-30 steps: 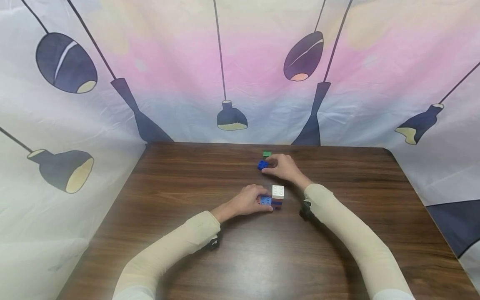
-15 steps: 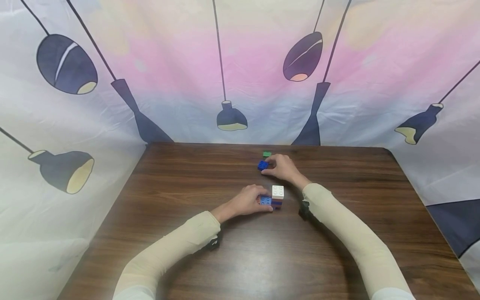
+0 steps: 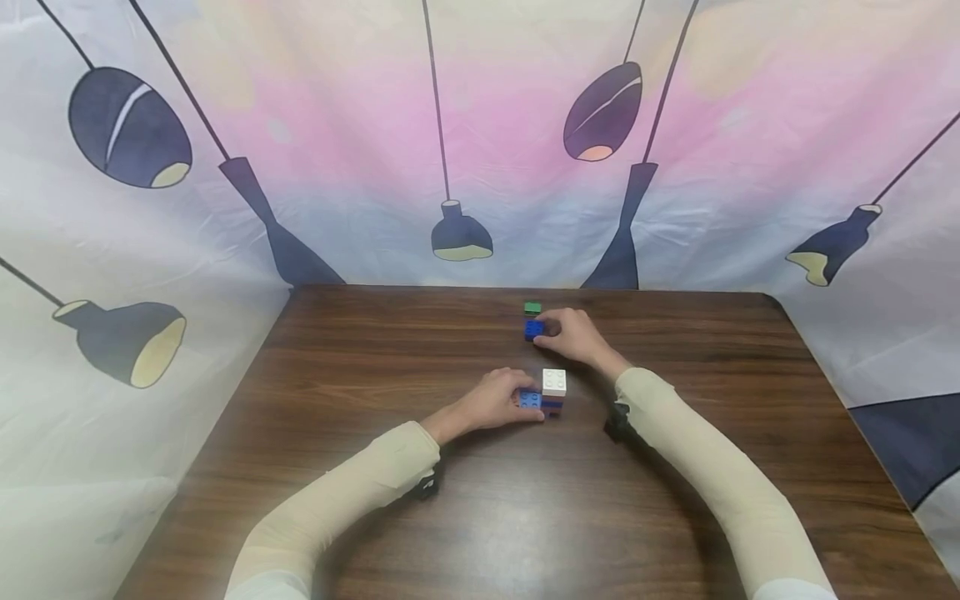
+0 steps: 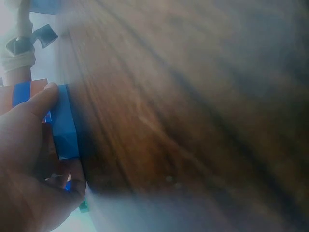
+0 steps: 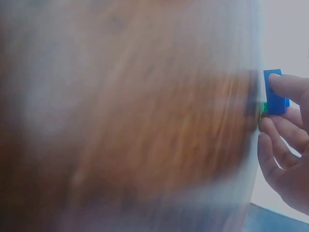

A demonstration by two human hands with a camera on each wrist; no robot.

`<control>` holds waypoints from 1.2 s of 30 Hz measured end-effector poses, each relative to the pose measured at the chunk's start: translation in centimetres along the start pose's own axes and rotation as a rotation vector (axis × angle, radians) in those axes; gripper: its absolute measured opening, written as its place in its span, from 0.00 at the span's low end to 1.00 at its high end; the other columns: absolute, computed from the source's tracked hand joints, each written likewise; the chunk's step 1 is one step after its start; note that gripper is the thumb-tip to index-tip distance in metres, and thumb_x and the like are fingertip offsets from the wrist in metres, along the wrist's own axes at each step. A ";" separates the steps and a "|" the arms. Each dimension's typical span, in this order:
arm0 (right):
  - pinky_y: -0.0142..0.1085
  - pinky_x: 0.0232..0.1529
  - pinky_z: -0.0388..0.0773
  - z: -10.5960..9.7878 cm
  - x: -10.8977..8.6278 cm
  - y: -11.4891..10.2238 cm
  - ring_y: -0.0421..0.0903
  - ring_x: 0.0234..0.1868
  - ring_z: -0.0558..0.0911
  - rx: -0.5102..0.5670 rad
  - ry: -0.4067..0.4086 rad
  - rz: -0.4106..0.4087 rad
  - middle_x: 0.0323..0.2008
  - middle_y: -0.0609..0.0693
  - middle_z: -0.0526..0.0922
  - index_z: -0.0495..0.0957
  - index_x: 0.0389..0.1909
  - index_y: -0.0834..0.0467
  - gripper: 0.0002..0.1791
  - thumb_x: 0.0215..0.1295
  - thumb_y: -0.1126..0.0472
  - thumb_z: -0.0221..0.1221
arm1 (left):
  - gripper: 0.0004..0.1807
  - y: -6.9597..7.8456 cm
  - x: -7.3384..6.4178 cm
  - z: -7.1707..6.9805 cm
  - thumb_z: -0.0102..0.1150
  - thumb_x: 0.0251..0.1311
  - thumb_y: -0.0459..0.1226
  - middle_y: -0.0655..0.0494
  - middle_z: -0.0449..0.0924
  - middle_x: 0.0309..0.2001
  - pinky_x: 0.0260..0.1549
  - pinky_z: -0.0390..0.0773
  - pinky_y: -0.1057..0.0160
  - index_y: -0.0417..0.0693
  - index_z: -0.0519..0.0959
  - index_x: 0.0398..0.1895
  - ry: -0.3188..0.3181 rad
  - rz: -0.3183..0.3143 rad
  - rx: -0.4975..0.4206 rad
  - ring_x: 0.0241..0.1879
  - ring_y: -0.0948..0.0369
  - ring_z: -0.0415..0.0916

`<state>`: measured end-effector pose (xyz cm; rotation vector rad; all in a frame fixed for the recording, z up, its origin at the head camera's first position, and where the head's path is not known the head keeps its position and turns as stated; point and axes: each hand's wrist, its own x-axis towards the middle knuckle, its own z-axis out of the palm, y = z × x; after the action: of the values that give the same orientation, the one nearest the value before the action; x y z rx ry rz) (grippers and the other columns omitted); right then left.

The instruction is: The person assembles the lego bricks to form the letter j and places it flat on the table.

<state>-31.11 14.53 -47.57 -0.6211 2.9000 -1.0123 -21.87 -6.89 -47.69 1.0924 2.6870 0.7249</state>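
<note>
In the head view my left hand (image 3: 498, 400) grips a built block of toy bricks, thumb along its near side and fingers behind it. A light blue brick (image 3: 530, 400) lies low in that block, beside a taller stack topped by a white brick (image 3: 554, 381) over red and dark blue layers. Farther back, my right hand (image 3: 576, 335) pinches a dark blue brick (image 3: 533, 330) between thumb and fingers. The right wrist view shows the thumb pressed against this blue brick (image 5: 275, 96), its other fingers loosely bent below. Part of the left block is hidden behind the left hand.
A green brick (image 3: 532, 307) stands near the back edge of the brown wooden table (image 3: 375, 333), just behind the blue brick. A printed cloth (image 3: 510, 167) with lamp drawings hangs behind the table and along both sides.
The right hand shifts slightly to the right with the dark blue brick, which turns a little to sit squarer in view. My left hand keeps its hold on the block.
</note>
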 end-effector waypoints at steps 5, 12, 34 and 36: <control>0.49 0.49 0.83 -0.6 -0.8 0.5 0.53 0.47 0.87 0.029 0.002 0.006 0.50 0.59 0.87 0.81 0.61 0.60 0.25 0.65 0.56 0.70 | 0.27 -0.1 0.1 0.1 0.70 0.61 0.54 0.55 0.85 0.50 0.48 0.76 0.61 0.47 0.83 0.57 -0.003 -0.005 0.000 0.47 0.60 0.78; 0.49 0.49 0.83 -1.5 -1.8 0.5 0.51 0.46 0.87 0.057 0.018 0.006 0.50 0.56 0.88 0.82 0.60 0.57 0.24 0.64 0.54 0.71 | 0.28 -0.1 0.1 0.0 0.70 0.61 0.55 0.54 0.85 0.51 0.50 0.76 0.59 0.47 0.83 0.57 -0.013 -0.008 -0.003 0.48 0.59 0.78; 0.45 0.44 0.84 -4.1 -5.3 -1.1 0.47 0.41 0.87 0.107 0.034 -0.093 0.41 0.51 0.88 0.83 0.56 0.55 0.22 0.62 0.53 0.72 | 0.28 0.0 0.1 0.0 0.70 0.61 0.54 0.56 0.85 0.47 0.45 0.76 0.63 0.47 0.83 0.57 -0.005 -0.007 0.002 0.43 0.62 0.76; 0.45 0.45 0.84 -4.5 -5.7 -1.4 0.47 0.42 0.86 0.106 0.037 -0.098 0.41 0.50 0.88 0.83 0.56 0.55 0.21 0.63 0.53 0.71 | 0.28 -0.1 0.1 0.0 0.70 0.61 0.54 0.55 0.85 0.48 0.45 0.76 0.62 0.47 0.83 0.57 -0.003 -0.006 0.002 0.44 0.62 0.76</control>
<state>-25.99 18.28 -43.89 -0.7522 2.8485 -1.1922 -21.98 -6.85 -47.75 1.0838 2.6884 0.7194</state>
